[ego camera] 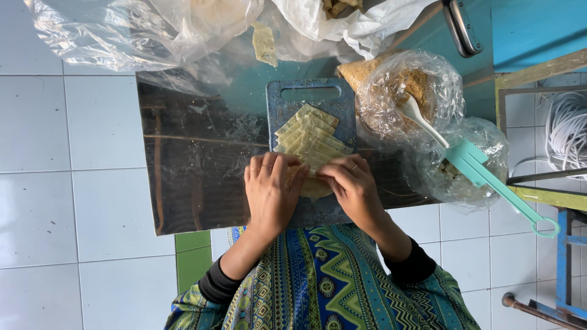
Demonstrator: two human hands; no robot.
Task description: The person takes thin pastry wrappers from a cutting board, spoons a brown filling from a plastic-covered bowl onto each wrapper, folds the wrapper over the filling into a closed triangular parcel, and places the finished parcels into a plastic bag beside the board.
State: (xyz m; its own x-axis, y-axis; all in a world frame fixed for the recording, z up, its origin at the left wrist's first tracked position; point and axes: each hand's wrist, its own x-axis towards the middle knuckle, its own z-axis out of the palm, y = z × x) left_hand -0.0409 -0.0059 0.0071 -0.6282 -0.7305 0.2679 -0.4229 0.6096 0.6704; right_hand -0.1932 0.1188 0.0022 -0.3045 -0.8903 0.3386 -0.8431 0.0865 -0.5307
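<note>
I see the metal sheet (183, 183) sticking out left of the blue cutting board (287, 110). L hand (271, 189) on board's near edge, fingers curled down onto a pale wrapper (315, 188); R hand (353, 186) pinches same wrapper w/ fingertips. Fanned wrapper stack (310, 137) sits mid-board. Right of board: plastic bag of brown filling (406, 91) w/ white spoon (422, 119), then teal tongs (489, 180)

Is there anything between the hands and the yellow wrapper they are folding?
Nothing visible: the left hand and right hand already touch the pale yellow wrapper on the blue cutting board.
</note>
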